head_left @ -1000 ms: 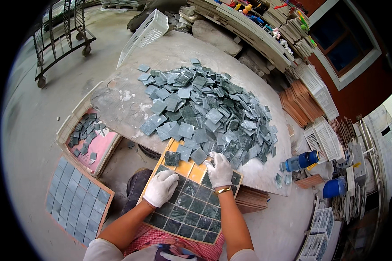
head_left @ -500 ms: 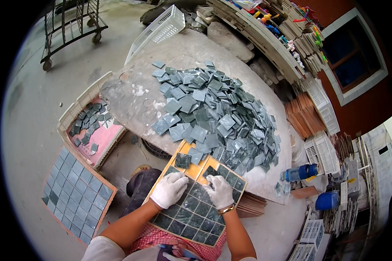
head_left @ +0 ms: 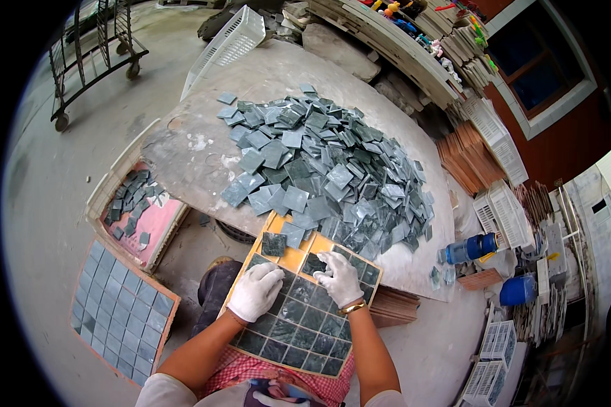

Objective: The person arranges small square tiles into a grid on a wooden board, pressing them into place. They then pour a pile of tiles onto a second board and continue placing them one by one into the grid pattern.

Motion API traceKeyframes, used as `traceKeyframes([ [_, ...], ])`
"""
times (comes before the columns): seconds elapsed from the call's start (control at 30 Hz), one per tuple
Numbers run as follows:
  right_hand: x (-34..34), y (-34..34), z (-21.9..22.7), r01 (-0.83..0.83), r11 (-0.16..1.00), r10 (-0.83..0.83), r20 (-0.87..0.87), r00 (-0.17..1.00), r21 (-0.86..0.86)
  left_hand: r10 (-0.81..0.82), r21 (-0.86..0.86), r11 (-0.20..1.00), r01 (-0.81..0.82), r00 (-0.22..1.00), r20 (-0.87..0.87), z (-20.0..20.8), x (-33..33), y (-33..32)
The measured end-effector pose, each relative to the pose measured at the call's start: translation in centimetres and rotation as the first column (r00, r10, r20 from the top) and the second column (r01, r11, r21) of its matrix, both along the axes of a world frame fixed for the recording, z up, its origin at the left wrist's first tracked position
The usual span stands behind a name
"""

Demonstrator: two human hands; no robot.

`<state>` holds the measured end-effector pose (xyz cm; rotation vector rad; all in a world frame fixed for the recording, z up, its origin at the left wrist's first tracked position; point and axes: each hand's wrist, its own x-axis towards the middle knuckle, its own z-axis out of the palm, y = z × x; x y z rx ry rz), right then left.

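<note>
A wooden-edged board of dark green square stone tiles [head_left: 288, 330] rests across my lap, its far end at the table. My left hand [head_left: 255, 293], in a white glove, lies on the board's left side with fingers bent and pressed together; what is under them is hidden. My right hand [head_left: 339, 279], gloved too, has thumb and fingers closed around a dark tile [head_left: 313, 264] at the end of the laid rows. Beyond, a yellow strip of the board [head_left: 296, 258] shows. One dark tile [head_left: 273, 244] and a paler tile [head_left: 293, 235] lie loose there.
A big heap of loose stone tiles [head_left: 339, 173] covers much of the table [head_left: 200, 159]. Left stand a pink-bottomed crate [head_left: 142, 234] with scattered tiles and a finished-looking tile panel [head_left: 119, 305]. Blue-capped bottles [head_left: 468, 249] and white crates [head_left: 502, 220] are at right.
My right hand has shifted slightly up the board, its fingers now over the dark tile's cell. My left hand has slid a little toward me and left. The view has tilted slightly.
</note>
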<state>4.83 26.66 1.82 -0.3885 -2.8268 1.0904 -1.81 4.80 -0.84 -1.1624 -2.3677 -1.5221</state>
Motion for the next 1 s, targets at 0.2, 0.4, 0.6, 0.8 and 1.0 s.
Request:
traceKeyframes([
  [0.2,0.1,-1.8,0.0,0.065,0.991,-0.056,-0.081,0.995,0.115,-0.009,-0.023,1.000,0.009,1.000,-0.008,0.2,-0.1,-0.1],
  [0.4,-0.1,-0.2,0.0,0.202,0.955,-0.200,0.028,0.979,-0.216,-0.020,-0.015,1.000,0.021,1.000,0.005,0.0,-0.1,0.1],
  [0.6,0.7,-3.1,2.9,0.400,0.643,-0.276,0.289,0.917,-0.653,-0.043,-0.003,0.999,0.044,0.990,0.134,1.2,0.2,-0.2],
  [0.8,2.5,-5.7,5.1,0.386,0.540,-0.238,0.304,0.923,-0.748,-0.071,0.098,0.995,0.031,0.897,0.436,2.9,2.7,1.1],
  [1.0,3.8,-6.7,4.9,0.339,0.468,-0.303,0.212,0.929,-0.816,-0.080,0.165,0.982,-0.091,0.592,0.802,4.5,3.8,0.7],
])
